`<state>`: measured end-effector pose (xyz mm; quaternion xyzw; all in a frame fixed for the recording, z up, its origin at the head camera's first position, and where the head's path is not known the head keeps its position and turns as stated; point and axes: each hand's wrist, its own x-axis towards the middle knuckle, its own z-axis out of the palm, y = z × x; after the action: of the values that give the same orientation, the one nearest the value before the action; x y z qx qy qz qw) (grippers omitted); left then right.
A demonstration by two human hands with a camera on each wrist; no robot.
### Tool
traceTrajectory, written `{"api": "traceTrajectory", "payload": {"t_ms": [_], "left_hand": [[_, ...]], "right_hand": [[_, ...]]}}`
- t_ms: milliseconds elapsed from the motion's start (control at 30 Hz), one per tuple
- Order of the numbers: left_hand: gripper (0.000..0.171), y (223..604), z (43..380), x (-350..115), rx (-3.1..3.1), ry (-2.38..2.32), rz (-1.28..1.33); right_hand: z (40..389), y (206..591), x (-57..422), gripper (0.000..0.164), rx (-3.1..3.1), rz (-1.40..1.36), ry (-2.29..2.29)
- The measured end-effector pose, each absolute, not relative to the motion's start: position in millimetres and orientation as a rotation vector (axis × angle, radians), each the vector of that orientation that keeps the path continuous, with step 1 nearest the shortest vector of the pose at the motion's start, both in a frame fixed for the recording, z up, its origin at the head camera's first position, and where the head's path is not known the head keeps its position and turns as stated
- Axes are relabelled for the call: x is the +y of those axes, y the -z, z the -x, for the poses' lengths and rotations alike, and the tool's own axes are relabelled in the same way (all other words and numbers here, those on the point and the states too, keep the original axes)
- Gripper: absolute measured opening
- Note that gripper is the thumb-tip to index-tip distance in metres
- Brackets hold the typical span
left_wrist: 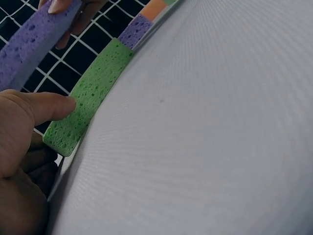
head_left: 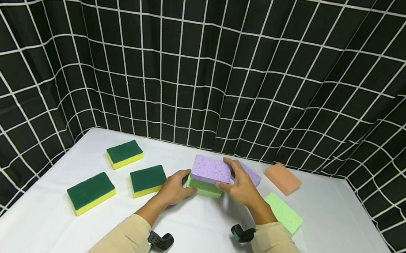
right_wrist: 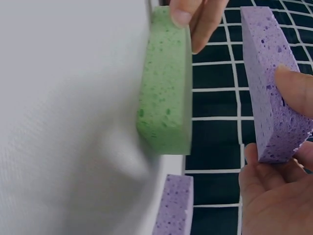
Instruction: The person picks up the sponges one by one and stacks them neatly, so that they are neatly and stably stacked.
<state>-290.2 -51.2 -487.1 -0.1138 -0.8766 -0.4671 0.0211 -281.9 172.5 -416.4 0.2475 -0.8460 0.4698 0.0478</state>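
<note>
A purple sponge [head_left: 212, 169] hangs just above a green sponge [head_left: 204, 188] in the middle of the white table. My right hand [head_left: 242, 187] grips the purple sponge by its right end, thumb on the near side. In the right wrist view a gap shows between this purple sponge [right_wrist: 274, 83] and the green sponge [right_wrist: 165, 83]. My left hand [head_left: 175, 189] holds the left end of the green sponge, which lies on the table. The left wrist view shows the left thumb pressed on the near side of the green sponge [left_wrist: 93, 93].
Behind my right hand lies a second purple sponge [head_left: 250, 174]. An orange sponge [head_left: 283, 178] and another green sponge [head_left: 283, 212] lie to the right. On the left are three yellow sponges with dark green tops [head_left: 124, 153]. A black gridded curtain [head_left: 214, 57] encloses the white table [head_left: 198, 251].
</note>
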Motion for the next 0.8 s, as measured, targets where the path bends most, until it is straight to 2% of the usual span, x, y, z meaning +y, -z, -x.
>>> {"api": "traceTrajectory", "payload": {"t_ms": [67,800], "left_hand": [[0.068,487,290,-50,-2.725,1.45,0.336],[0.069,488,290,-51,-2.708,1.504,0.302]], "right_hand": [[291,429,175,0.074,-2.58,-0.748,-1.439],[295,451,169,0.073,-2.756,-0.629,-1.311]]}}
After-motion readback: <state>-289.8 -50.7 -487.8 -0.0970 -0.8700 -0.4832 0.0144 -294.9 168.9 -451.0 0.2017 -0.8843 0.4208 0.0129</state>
